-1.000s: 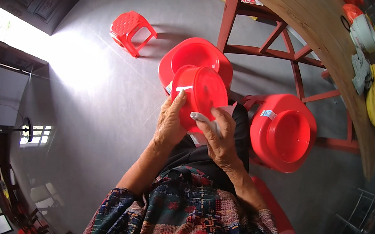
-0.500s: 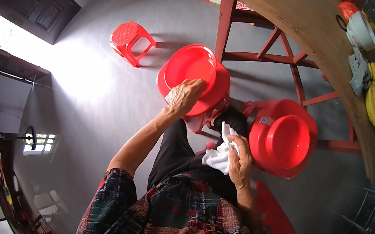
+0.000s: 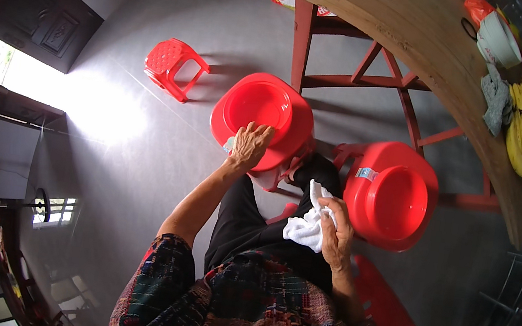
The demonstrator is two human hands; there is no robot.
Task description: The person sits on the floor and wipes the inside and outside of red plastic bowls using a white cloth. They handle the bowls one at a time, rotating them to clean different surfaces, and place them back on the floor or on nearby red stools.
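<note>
"Red plastic bowl point(image 3: 255, 104) on the left stool point(image 3: 300, 126): nearer which hand?"
"Left hand point(image 3: 252, 146), just near of it, fingers over its near rim; grip unclear."
"Right hand point(image 3: 335, 233)?"
"Clasping a white cloth point(image 3: 303, 230), nearer the right stool point(image 3: 356, 208) with its round second bowl point(image 3: 399, 202)."

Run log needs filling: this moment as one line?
left hand: at near rim of red bowl on red stool | right hand: holding white cloth | right side: second red bowl on second stool
</note>
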